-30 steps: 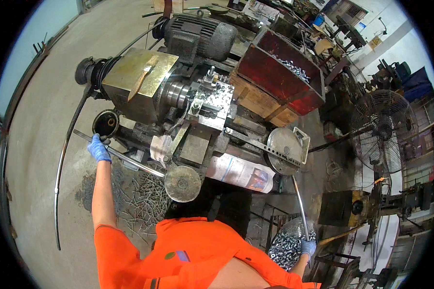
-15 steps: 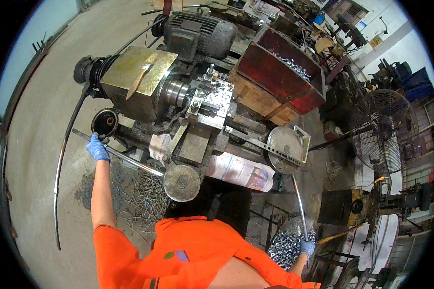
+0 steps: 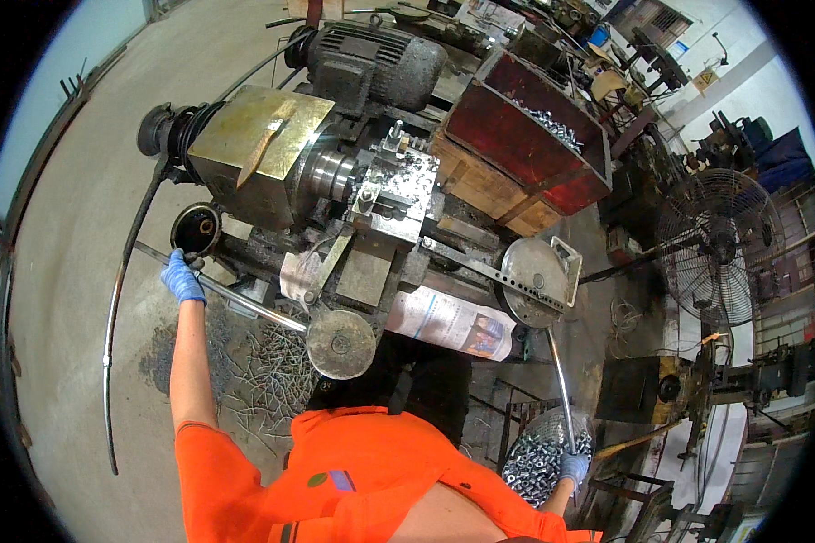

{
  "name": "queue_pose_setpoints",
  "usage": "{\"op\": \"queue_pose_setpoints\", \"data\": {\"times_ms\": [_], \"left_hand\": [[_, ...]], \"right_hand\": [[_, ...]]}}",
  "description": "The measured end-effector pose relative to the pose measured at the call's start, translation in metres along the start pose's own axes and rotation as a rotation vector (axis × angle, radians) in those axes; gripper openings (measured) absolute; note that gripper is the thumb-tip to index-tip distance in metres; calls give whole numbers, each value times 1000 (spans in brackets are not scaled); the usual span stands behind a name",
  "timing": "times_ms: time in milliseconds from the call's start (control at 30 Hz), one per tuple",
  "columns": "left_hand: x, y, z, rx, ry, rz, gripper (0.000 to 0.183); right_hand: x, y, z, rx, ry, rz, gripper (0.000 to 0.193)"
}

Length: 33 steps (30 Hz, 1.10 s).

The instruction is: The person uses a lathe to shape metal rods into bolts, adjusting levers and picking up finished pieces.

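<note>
A white printed sheet (image 3: pixel 451 323) lies across the front of a dark, oily metal lathe-like machine (image 3: pixel 362 276), its blocks of text too small to read beside a small colour picture; a yellow triangular sign (image 3: pixel 705 79) hangs on the far wall, its marking indistinct, and the bright orange shirt (image 3: pixel 389 443) bears a small green and purple emblem (image 3: pixel 341 480). The left hand (image 3: pixel 183 279), in a blue glove, is closed around a long, round steel bar (image 3: pixel 254 306) near its outer end; the bar slopes down to a flat, round grey metal disc (image 3: pixel 340 345) at the machine's front. Just beyond this hand sits a round black bowl-like container (image 3: pixel 196 229). The right hand (image 3: pixel 574 467), also blue-gloved, is wrapped around the lower part of a slim, shiny steel lever (image 3: pixel 560 380), which runs up to a larger round metal disc (image 3: pixel 530 276) on the machine's right; how its separate fingers lie is too small to tell. Beside and below that hand, a round mesh basket (image 3: pixel 558 415) holds many small, shiny metal parts (image 3: pixel 534 466). Thin metal scraps (image 3: pixel 276 366) litter the floor between the left forearm and the machine.
</note>
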<state>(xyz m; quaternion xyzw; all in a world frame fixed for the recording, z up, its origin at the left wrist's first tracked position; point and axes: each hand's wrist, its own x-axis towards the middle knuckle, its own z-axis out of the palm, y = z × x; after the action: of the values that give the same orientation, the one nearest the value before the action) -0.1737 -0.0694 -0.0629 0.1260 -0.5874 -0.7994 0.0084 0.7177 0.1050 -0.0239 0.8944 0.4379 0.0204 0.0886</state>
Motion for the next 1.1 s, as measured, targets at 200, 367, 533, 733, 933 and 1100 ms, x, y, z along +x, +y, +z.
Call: {"op": "queue_pose_setpoints", "data": {"times_ms": [200, 367, 533, 733, 933, 1100], "left_hand": [[-4, 4, 3, -2, -2, -14, 13], [3, -1, -1, -6, -2, -23, 13], [7, -3, -3, -3, -7, -15, 13], [6, -4, -3, 35, -12, -9, 18], [7, -3, -3, 40, -11, -46, 17], [2, 0, -1, -10, -16, -27, 15]], "right_hand": [[-7, -2, -6, 0, -23, 6, 58], [-9, -3, -6, -8, -6, 32, 58], [-14, -8, -12, 21, -56, 70, 56], [-16, -8, -13, -11, -95, 46, 52], [-23, -9, -17, 18, -74, 50, 50], [-31, -10, -21, 68, -44, 50, 48]]}}
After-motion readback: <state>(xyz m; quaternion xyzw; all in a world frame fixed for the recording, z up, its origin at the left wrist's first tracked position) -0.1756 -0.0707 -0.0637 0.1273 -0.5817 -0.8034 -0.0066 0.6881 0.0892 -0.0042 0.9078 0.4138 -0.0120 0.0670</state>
